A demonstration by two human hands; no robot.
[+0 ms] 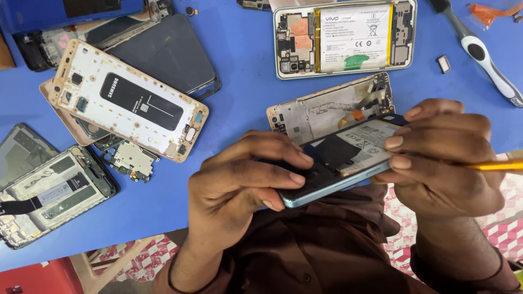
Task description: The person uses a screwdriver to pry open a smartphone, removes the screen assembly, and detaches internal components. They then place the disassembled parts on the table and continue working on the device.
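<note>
An opened phone (333,170) with a light blue frame and an exposed battery is held over the near edge of the blue table (245,87). My left hand (242,182) grips its lower end, thumb and fingers pressing on the dark board area. My right hand (441,155) holds the upper end, fingertips resting on the battery. A thin yellow tool (498,166) lies under my right hand's fingers and sticks out to the right.
Several opened phones lie about: a gold-framed one (128,100) at left, one with a white battery (344,37) at the top, a gold frame (332,106) just behind my hands, another (52,190) at far left. A black-and-white handled tool (482,51) lies top right.
</note>
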